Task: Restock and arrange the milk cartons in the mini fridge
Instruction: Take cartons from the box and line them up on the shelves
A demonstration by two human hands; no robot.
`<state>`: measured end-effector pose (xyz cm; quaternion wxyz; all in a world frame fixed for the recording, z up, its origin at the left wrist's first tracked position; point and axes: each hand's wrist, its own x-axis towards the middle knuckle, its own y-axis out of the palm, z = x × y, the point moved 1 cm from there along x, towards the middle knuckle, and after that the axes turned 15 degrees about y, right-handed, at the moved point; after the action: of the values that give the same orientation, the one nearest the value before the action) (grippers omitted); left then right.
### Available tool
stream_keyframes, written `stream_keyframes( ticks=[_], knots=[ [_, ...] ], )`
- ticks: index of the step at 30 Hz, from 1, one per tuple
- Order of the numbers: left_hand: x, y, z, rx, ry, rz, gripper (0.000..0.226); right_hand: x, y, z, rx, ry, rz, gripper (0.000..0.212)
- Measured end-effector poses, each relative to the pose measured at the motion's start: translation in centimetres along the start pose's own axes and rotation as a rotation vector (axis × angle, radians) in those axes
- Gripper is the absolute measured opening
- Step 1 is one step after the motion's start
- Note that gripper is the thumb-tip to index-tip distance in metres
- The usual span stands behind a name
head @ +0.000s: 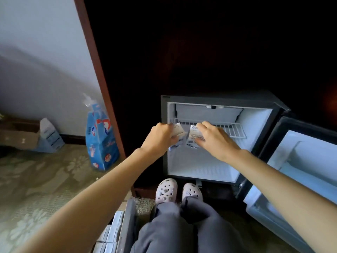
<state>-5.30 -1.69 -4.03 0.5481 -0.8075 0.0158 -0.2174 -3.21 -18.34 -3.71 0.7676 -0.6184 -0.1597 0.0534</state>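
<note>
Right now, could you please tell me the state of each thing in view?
Mini fridge: open.
Fridge door: swung wide open.
Left carton: upright, gripped by left hand.
Right carton: upright, held by right hand.
Wire shelf: in place.
Box: open, holding cartons.
Blue bag: upright on floor.
</note>
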Motion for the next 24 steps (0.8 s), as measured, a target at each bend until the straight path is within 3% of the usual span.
stream_keyframes(
  ticks=[5, 9, 15, 19, 21, 24],
  knots=[
    [5.9, 3.3, 1.0, 0.068, 0.068, 0.017, 0.035, 3.7, 1.6, -2.9, -0.107, 0.09, -0.106, 0.022],
    [9.1, 5.9, 2.7, 0.07, 0.118, 0.067, 0.04, 6.7, 3.1, -4.4, -0.464, 0.062, -0.158, 0.041],
    [12.5, 8.5, 4.4, 0.044, 0.14, 0.05, 0.04, 10.5, 6.3, -7.0, -0.495, 0.049, -0.141, 0.049],
    [14.1, 10.0, 5.2, -0.015, 0.153, 0.009, 0.035, 10.9, 6.9, -8.0, -0.355, 0.056, -0.082, 0.043],
    [14.8, 10.7, 5.6, -0.08, 0.15, -0.028, 0.037, 11.3, 7.5, -8.5, -0.155, 0.056, -0.146, 0.03],
    [15.4, 11.7, 6.3, -0.288, 0.038, -0.127, 0.04, 12.0, 8.3, -8.9, 0.218, 0.114, -0.157, 0.029]
  ],
)
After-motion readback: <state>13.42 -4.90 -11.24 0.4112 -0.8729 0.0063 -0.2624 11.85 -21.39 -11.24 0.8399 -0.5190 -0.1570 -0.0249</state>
